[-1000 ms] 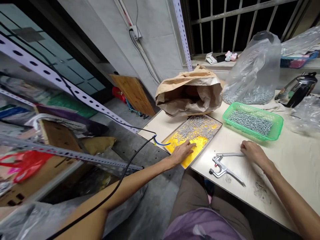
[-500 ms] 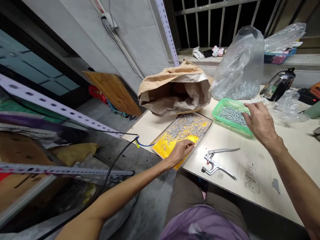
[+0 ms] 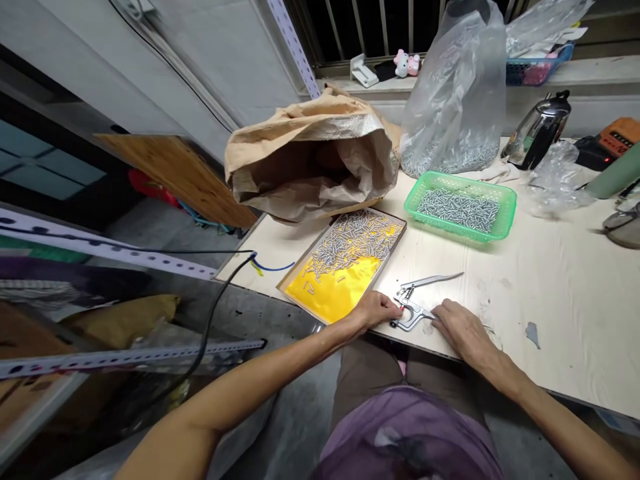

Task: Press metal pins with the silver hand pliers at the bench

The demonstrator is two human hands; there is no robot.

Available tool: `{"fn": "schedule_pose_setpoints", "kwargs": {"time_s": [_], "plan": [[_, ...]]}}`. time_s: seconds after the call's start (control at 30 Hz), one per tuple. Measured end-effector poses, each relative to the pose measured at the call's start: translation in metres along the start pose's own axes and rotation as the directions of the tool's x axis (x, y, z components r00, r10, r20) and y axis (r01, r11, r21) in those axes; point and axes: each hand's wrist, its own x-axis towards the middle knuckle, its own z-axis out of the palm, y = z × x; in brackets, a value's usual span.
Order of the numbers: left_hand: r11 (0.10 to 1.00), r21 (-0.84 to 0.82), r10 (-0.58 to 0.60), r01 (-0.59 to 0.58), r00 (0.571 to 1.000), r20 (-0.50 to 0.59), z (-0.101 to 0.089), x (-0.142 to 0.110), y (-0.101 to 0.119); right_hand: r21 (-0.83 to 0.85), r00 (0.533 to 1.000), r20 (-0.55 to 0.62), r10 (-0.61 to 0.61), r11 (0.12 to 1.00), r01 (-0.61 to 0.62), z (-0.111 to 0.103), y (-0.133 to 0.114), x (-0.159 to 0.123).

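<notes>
Snap-fastener pliers, silver metal with a spring between the handles, lie near the table's front edge. My right hand is closed around their lower handle. By the jaw end, my left hand has its fingers pinched together; whatever is between the fingertips is too small to make out. Just left of the pliers lies a shallow tray with a yellow bottom, and small silver metal pins are heaped over its far part.
Behind the pliers stands a green plastic basket of similar pins. An open brown paper bag sits behind the tray. Farther back are a clear plastic bag of metal pieces and a kettle. A black cable hangs at the left.
My left hand has left the tray and come to the pliers' jaw end. My right hand moved from over the green basket down onto the pliers' lower handle. The view has shifted right.
</notes>
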Motion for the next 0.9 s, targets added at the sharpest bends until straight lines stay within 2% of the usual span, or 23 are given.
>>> {"fn": "schedule_pose_setpoints", "kwargs": {"time_s": [0.13,0.37,0.5,0.6,0.7,0.83,0.9], "plan": [[0.998,0.051,-0.035,0.034,0.999,0.020,0.001,0.004,0.000,-0.017,0.999,-0.041,-0.015,1.000,0.015,0.002,0.000,-0.001],[0.988,0.130,-0.104,0.089,0.987,0.119,-0.004,0.014,0.002,-0.035,0.993,-0.115,-0.033,0.999,0.029,0.007,-0.002,-0.005],[0.986,0.129,-0.136,0.109,0.965,0.223,-0.006,0.012,0.005,-0.057,0.996,-0.085,-0.037,0.998,0.033,0.009,-0.001,-0.005],[0.979,0.155,-0.170,0.133,0.950,0.260,-0.007,0.008,0.006,-0.049,0.995,-0.084,-0.050,0.998,0.046,0.007,0.006,-0.002],[0.978,0.149,-0.180,0.144,0.947,0.265,-0.006,0.005,0.005,-0.073,0.992,-0.102,-0.069,0.995,0.061,0.003,0.018,0.008],[0.981,0.135,-0.169,0.139,0.954,0.246,-0.004,0.002,0.002,-0.109,0.995,-0.011,-0.096,0.990,0.095,-0.001,0.027,0.023],[0.982,0.131,-0.162,0.133,0.956,0.243,-0.003,0.001,0.002,-0.110,0.995,-0.001,-0.104,0.989,0.104,-0.003,0.027,0.028]]}}
